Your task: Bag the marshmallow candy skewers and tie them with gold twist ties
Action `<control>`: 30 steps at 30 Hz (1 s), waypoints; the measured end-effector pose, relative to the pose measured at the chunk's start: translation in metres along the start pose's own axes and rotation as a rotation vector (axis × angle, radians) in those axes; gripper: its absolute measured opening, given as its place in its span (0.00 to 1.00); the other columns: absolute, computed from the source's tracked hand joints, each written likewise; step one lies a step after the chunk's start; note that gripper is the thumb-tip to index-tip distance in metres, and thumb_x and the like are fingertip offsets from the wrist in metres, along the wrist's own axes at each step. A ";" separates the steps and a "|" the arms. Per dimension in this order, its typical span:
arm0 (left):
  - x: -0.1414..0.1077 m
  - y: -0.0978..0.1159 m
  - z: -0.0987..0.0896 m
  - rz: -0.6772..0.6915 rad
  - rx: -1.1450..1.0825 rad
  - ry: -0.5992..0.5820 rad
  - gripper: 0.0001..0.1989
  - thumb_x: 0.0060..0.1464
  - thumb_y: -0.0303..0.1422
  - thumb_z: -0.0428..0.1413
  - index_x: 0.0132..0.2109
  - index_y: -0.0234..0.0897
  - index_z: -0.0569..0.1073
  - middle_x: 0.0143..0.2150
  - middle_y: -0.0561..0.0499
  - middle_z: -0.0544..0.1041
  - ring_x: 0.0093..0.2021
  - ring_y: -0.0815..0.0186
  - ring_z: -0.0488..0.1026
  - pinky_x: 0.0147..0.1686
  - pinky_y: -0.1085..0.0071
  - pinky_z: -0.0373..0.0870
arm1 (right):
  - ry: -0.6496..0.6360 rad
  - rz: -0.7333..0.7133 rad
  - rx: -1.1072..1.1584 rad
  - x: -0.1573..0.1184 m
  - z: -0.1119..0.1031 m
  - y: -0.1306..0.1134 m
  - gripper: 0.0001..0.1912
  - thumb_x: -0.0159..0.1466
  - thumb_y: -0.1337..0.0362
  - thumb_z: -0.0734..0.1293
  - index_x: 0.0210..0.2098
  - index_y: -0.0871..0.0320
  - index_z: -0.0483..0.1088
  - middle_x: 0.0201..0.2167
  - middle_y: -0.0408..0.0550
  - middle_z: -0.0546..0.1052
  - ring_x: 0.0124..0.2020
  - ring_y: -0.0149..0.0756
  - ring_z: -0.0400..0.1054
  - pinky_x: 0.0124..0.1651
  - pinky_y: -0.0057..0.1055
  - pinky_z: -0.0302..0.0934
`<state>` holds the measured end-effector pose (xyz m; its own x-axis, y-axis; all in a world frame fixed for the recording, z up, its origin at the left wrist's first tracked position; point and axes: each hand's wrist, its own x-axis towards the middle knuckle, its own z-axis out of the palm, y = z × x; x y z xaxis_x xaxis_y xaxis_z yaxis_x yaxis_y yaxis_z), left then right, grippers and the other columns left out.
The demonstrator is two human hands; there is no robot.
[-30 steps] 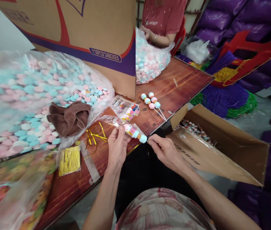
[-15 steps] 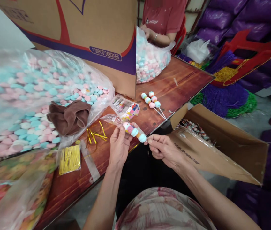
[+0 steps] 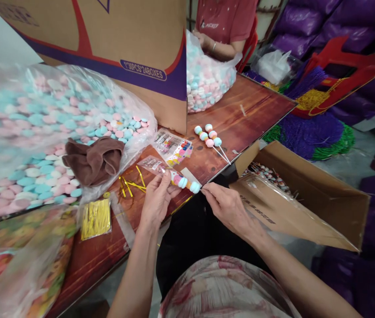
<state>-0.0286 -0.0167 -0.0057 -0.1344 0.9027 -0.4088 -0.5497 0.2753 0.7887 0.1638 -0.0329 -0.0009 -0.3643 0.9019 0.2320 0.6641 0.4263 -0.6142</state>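
Note:
Between my hands is a candy skewer of pale blue, orange and pink pieces, partly inside a small clear printed bag. My left hand pinches the bag around the candy. The fingers of my right hand are closed on the stick end beyond the last blue piece. Two finished-looking skewers lie on the table, their white sticks toward the edge. Flat printed bags are stacked behind my left hand. Loose gold ties lie left of it, near a packet of gold ties.
A large clear bag of candies fills the left, with a brown cloth on it. Behind stands a tall carton. An open carton holds skewers at right. Across the table sits a person.
My left hand has shifted slightly left and down with the bag. The candy skewer sits lower and farther left, and more of the bag's printed end shows.

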 end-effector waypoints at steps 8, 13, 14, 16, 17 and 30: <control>0.004 0.010 -0.008 -0.130 0.113 -0.025 0.21 0.46 0.49 0.65 0.35 0.33 0.76 0.30 0.44 0.81 0.27 0.64 0.79 0.29 0.73 0.74 | -0.062 -0.080 -0.011 0.006 -0.016 0.009 0.12 0.71 0.64 0.57 0.37 0.57 0.71 0.31 0.49 0.76 0.31 0.33 0.69 0.35 0.27 0.58; 0.009 0.012 -0.014 -0.193 0.124 -0.085 0.20 0.48 0.48 0.63 0.36 0.34 0.76 0.32 0.42 0.82 0.29 0.60 0.80 0.30 0.70 0.76 | -0.068 -0.074 0.007 0.005 -0.025 0.008 0.12 0.71 0.63 0.58 0.39 0.55 0.72 0.32 0.48 0.76 0.32 0.34 0.69 0.36 0.28 0.59; 0.009 0.012 -0.014 -0.192 0.125 -0.092 0.20 0.49 0.48 0.63 0.36 0.34 0.77 0.32 0.42 0.82 0.29 0.60 0.80 0.30 0.71 0.76 | -0.065 -0.065 0.006 0.005 -0.025 0.007 0.11 0.71 0.63 0.58 0.39 0.55 0.72 0.31 0.48 0.76 0.32 0.34 0.69 0.36 0.28 0.59; 0.008 0.010 -0.012 -0.167 0.124 -0.087 0.20 0.49 0.48 0.63 0.37 0.34 0.77 0.33 0.42 0.82 0.29 0.61 0.80 0.30 0.72 0.75 | -0.050 -0.051 0.001 0.004 -0.023 0.004 0.12 0.70 0.63 0.58 0.38 0.55 0.72 0.29 0.48 0.76 0.31 0.34 0.69 0.34 0.28 0.58; 0.008 0.007 -0.011 -0.142 0.118 -0.076 0.20 0.49 0.48 0.63 0.36 0.34 0.76 0.33 0.43 0.82 0.29 0.63 0.80 0.31 0.72 0.75 | -0.046 -0.045 -0.002 0.004 -0.021 0.003 0.12 0.70 0.64 0.58 0.37 0.56 0.72 0.29 0.48 0.75 0.31 0.34 0.69 0.34 0.27 0.58; -0.001 -0.002 0.002 -0.022 -0.052 -0.141 0.18 0.51 0.44 0.64 0.40 0.34 0.74 0.40 0.43 0.81 0.44 0.57 0.80 0.45 0.61 0.76 | -0.118 -0.021 0.191 0.005 -0.008 -0.002 0.09 0.71 0.63 0.59 0.37 0.56 0.70 0.28 0.44 0.74 0.27 0.31 0.65 0.33 0.27 0.56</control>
<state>-0.0261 -0.0178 -0.0058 -0.0065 0.9350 -0.3545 -0.5937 0.2816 0.7538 0.1655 -0.0284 0.0075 -0.4583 0.8736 0.1635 0.5240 0.4141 -0.7443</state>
